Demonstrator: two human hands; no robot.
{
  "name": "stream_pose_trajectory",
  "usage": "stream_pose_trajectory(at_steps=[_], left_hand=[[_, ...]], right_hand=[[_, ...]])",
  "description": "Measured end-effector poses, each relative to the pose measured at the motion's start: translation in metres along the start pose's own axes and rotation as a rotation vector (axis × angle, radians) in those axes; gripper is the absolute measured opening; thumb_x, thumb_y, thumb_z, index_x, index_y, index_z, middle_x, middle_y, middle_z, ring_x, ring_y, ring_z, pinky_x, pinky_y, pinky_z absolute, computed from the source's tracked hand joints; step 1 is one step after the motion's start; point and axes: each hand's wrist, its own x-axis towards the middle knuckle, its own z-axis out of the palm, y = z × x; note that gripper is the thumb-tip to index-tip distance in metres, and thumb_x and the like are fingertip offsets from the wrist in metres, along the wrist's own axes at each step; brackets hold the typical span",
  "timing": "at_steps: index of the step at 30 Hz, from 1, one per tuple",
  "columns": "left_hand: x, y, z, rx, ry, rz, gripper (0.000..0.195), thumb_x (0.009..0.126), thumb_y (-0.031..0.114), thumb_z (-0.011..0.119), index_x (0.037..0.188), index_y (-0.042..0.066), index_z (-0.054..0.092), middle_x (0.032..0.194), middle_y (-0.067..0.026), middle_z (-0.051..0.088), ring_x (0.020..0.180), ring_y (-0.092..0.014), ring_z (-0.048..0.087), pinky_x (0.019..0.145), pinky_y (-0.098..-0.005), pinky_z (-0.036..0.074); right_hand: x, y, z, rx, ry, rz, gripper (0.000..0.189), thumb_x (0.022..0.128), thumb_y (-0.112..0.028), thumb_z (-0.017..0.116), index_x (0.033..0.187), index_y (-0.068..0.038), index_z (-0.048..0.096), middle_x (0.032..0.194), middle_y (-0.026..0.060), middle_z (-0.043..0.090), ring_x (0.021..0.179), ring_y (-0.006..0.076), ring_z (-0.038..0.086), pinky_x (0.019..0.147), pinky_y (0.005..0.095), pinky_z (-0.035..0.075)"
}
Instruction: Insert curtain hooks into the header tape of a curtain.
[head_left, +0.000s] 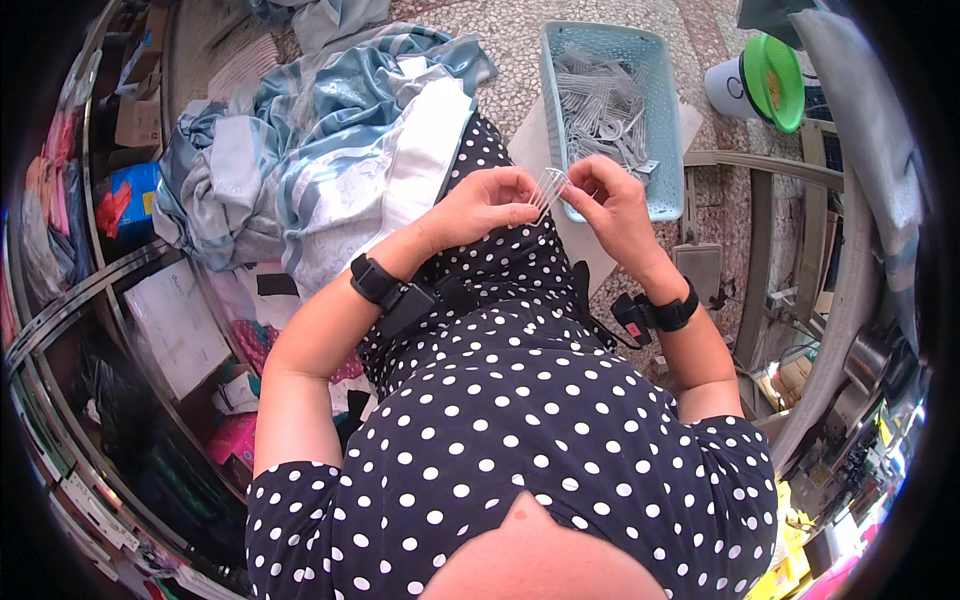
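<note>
A pronged metal curtain hook (550, 189) is held between my two hands above my lap. My left hand (491, 202) pinches its prongs between thumb and fingers. The thumb and forefinger of my right hand (611, 206) grip its other end. Beyond my hands stands a light blue plastic basket (666, 150) with many similar hooks (600, 94) piled inside. A blue and silver satin curtain (337, 142) lies bunched to the left, partly over my leg. Its white heading tape (424, 135) runs along the edge near my left hand.
A white bucket with a bright green rim (787, 82) stands at the upper right on the terrazzo floor (506, 45). Metal framing (757, 262) and hanging grey cloth (862, 112) border the right. Shelves on the left hold a white box (178, 326) and a blue box (135, 199).
</note>
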Motion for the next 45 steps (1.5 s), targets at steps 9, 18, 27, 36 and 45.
stream_pose_trajectory(at_steps=[9, 18, 27, 36, 45], left_hand=[[0.001, -0.005, -0.001, 0.174, 0.104, 0.066, 0.011, 0.081, 0.007, 0.067, 0.086, 0.0, 0.06, 0.086, 0.0017, 0.055, 0.078, -0.005, 0.053, 0.07, -0.0193, 0.043], [0.0, -0.002, 0.003, 0.07, 0.113, -0.027, 0.011, 0.081, 0.005, 0.067, 0.09, 0.002, 0.06, 0.084, 0.0011, 0.061, 0.072, -0.004, 0.057, 0.064, -0.0176, 0.045], [0.0, -0.001, -0.003, 0.2, 0.136, 0.112, 0.009, 0.08, 0.0, 0.067, 0.088, 0.001, 0.062, 0.087, 0.0007, 0.054, 0.076, -0.006, 0.055, 0.069, -0.02, 0.046], [0.004, -0.003, -0.009, -0.241, 0.113, 0.027, 0.014, 0.088, 0.012, 0.06, 0.099, 0.004, 0.058, 0.085, 0.0004, 0.059, 0.071, -0.008, 0.055, 0.065, -0.0203, 0.046], [-0.004, -0.014, -0.02, -0.547, 0.153, -0.123, 0.024, 0.089, 0.011, 0.057, 0.111, 0.002, 0.052, 0.086, -0.0019, 0.055, 0.074, -0.012, 0.052, 0.071, -0.0249, 0.045]], right_hand=[[-0.004, 0.012, 0.007, 0.311, -0.245, 0.243, 0.009, 0.087, -0.008, 0.058, 0.086, 0.0, 0.062, 0.074, 0.0008, 0.062, 0.067, 0.0048, 0.057, 0.055, 0.0187, 0.043], [0.0, -0.002, 0.002, 0.14, -0.195, 0.079, 0.008, 0.087, -0.005, 0.056, 0.085, 0.001, 0.06, 0.068, 0.0028, 0.061, 0.058, 0.0071, 0.057, 0.054, 0.0213, 0.044], [-0.001, 0.002, 0.002, 0.236, -0.249, 0.144, 0.015, 0.091, -0.009, 0.051, 0.085, 0.0, 0.061, 0.069, 0.0008, 0.061, 0.058, 0.0051, 0.056, 0.052, 0.0192, 0.043], [-0.004, 0.009, 0.018, 0.462, -0.301, 0.274, 0.012, 0.09, -0.011, 0.056, 0.085, 0.0, 0.058, 0.066, -0.0012, 0.056, 0.055, 0.0041, 0.052, 0.048, 0.0188, 0.042], [0.01, 0.044, -0.029, -0.266, 0.238, 0.02, 0.015, 0.086, -0.013, 0.059, 0.092, 0.001, 0.06, 0.071, 0.0033, 0.058, 0.063, 0.008, 0.054, 0.057, 0.0237, 0.045]])
